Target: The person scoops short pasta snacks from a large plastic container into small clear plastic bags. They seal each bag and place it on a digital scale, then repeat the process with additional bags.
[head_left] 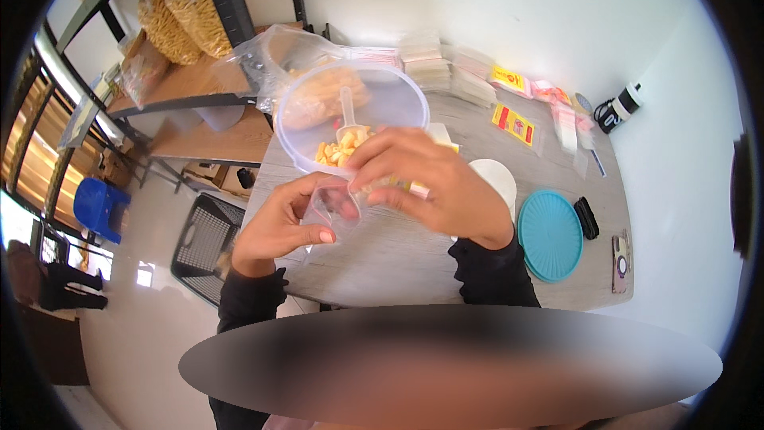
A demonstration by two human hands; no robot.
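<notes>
Grip of the left hand (274, 219) is closed on a small, clear, flexible plastic bag (338, 224), probably because such limp film needs steadying. The right hand (434, 179) bends its fingers at the bag's upper edge; whether they pinch anything cannot be told. The bag is held above the grey, wood-grained worktop (398, 267), just on the near side of a round, translucent plastic tub (404, 107), a placement that presumably keeps the tub's contents within reach. Inside, a translucent plastic scoop (347, 107), handle raised, rests among irregular, pale-yellow chunks (330, 153). To the right lies a turquoise, radially ribbed, round lid (551, 235).
</notes>
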